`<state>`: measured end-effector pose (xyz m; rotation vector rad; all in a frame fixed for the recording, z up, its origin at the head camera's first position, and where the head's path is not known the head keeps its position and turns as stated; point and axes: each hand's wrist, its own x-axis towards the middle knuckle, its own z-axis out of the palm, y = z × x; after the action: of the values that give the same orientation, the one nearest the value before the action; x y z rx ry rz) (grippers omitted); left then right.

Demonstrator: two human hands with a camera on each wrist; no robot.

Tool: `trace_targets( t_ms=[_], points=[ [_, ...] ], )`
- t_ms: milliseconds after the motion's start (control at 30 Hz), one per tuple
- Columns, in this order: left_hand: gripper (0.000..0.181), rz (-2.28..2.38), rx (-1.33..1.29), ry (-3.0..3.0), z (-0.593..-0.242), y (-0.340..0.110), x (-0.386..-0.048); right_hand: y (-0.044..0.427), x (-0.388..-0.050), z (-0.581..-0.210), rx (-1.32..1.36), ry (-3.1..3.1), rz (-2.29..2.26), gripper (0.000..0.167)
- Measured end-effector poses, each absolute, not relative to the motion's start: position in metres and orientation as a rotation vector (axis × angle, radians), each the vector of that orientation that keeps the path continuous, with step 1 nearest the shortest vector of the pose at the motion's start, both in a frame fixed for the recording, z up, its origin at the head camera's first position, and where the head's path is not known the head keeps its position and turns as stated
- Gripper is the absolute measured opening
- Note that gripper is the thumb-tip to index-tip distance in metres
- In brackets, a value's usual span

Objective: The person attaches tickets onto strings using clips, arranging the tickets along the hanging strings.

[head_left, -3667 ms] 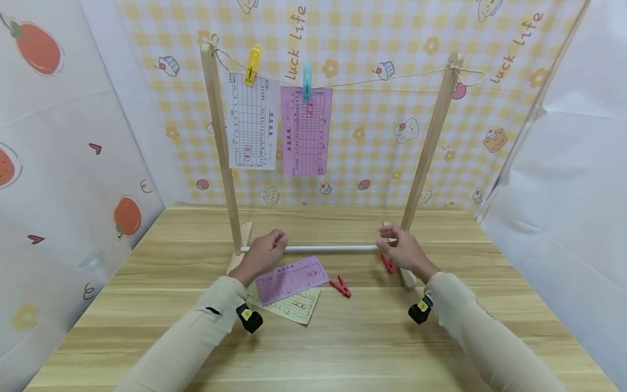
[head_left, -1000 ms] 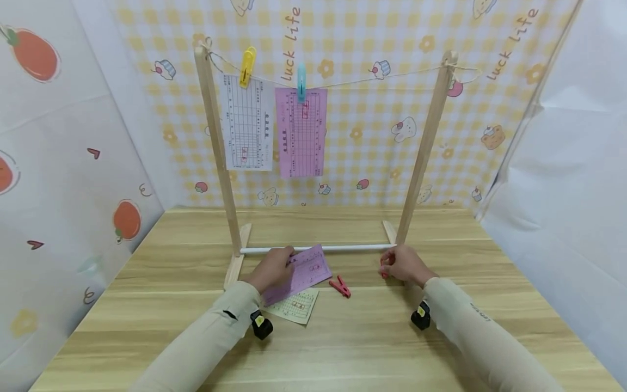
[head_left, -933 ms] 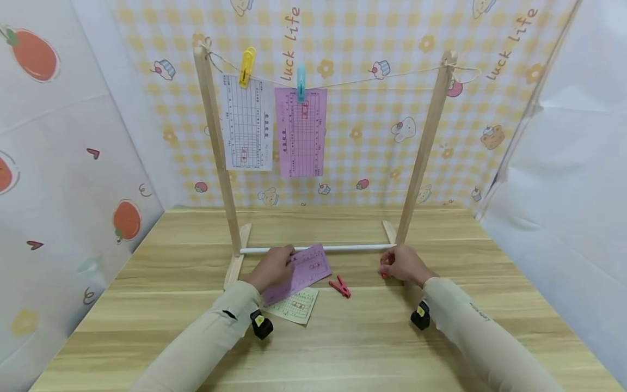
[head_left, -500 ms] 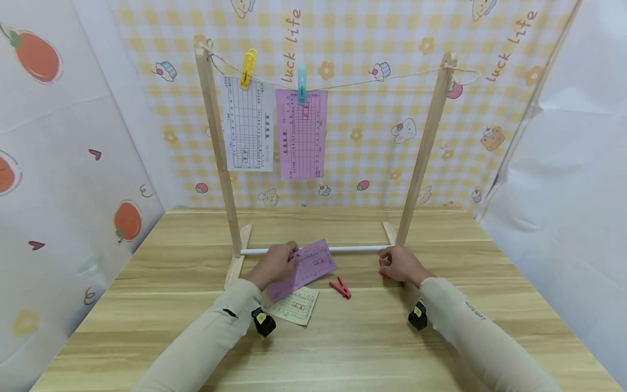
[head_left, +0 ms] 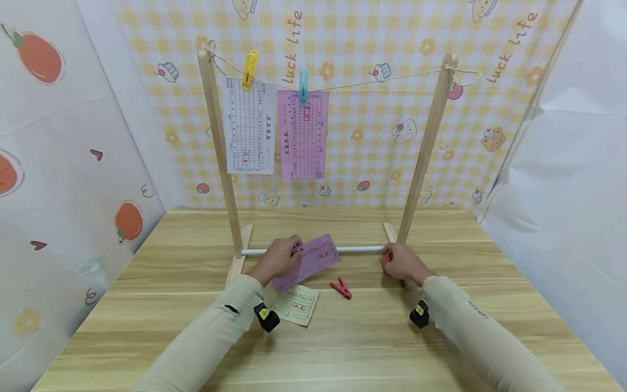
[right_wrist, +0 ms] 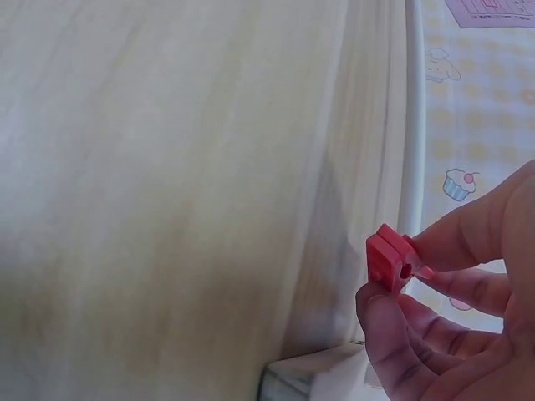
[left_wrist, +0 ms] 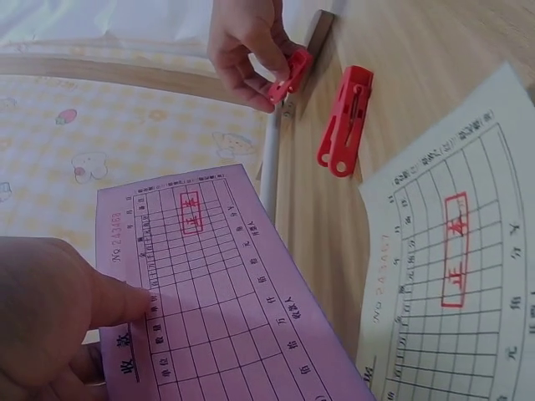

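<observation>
My left hand [head_left: 280,259] pinches the long edge of a purple slip [head_left: 315,258], thumb on its printed face in the left wrist view. The slip is tilted up over a pale green slip [head_left: 300,306] that lies on the table. By the foot of the right post, my right hand [head_left: 403,262] grips a red clothespin [right_wrist: 391,261] between thumb and fingers. Another red clothespin [head_left: 341,287] lies between the hands, right of the green slip. On the string, a yellow clip [head_left: 250,69] holds a white slip [head_left: 250,130] and a blue clip [head_left: 303,86] holds a purple slip [head_left: 303,139].
Two wooden posts, left [head_left: 219,141] and right [head_left: 427,147], carry the string; a white rod [head_left: 360,249] joins them low down, just behind the hands. A checked cloth [head_left: 362,163] hangs behind the wooden table [head_left: 372,348].
From the earliest frame, my left hand has taken hold of the purple slip and my right hand of the red clothespin by the post. Lately the slip has risen and moved slightly right.
</observation>
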<state>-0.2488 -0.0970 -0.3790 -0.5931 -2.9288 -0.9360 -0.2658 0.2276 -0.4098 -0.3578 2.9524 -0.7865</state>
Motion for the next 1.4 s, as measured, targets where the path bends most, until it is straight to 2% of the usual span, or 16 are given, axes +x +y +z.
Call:
trace_targets(
  t_ms=[567,800,1067,1400],
  points=[
    [0.005,-0.976,-0.610,-2.858,-0.359,-0.083,-0.252,0.223,-0.265,-0.389,-0.438,2.949,-0.846,0.032],
    [0.006,-0.995,-0.588,-2.855,-0.351,-0.079,-0.252,0.222,-0.266,-0.383,-0.478,2.962,-0.847,0.029],
    [0.008,-0.990,-0.592,-2.825,-0.343,-0.075,-0.252,0.221,-0.265,-0.373,-0.482,2.950,-0.828,0.037],
    [0.010,-0.983,-0.594,-2.785,-0.331,-0.068,-0.254,0.218,-0.269,-0.363,-0.508,2.969,-0.803,0.032]
  ],
)
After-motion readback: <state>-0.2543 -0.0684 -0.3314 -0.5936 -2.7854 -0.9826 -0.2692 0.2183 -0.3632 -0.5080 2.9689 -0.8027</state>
